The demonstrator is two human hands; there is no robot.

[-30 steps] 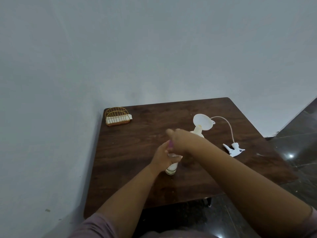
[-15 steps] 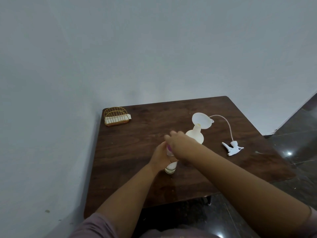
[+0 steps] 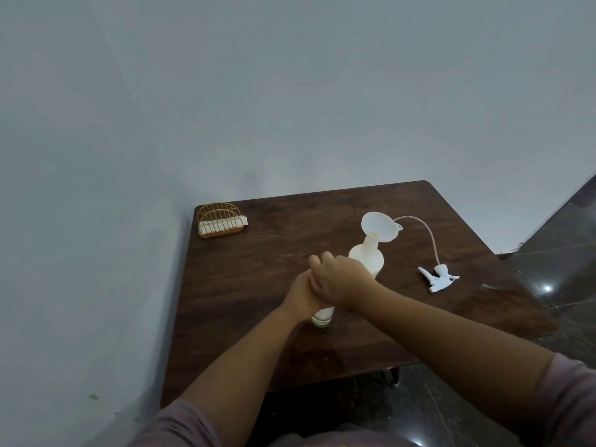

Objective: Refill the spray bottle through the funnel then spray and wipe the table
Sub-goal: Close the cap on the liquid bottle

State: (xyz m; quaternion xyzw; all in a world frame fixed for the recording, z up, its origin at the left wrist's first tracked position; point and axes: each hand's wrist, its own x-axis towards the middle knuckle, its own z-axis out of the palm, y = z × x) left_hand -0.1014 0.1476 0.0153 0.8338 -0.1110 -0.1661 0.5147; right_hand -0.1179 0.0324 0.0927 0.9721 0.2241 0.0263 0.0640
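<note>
Dark wood table: white refill bottle upright near centre, left hand wrapped round its body, right hand now closed over its top where a pink cap showed half a second ago, fingers clamped, probably twisting. Spray bottle just behind, funnel seated in neck, unmoved; sprayer head with tube lying well apart at right. Pouring not yet begun; wire napkin holder at far left corner.

On table: 2 bottles, 1 funnel, 1 sprayer head, 1 wire rack.
</note>
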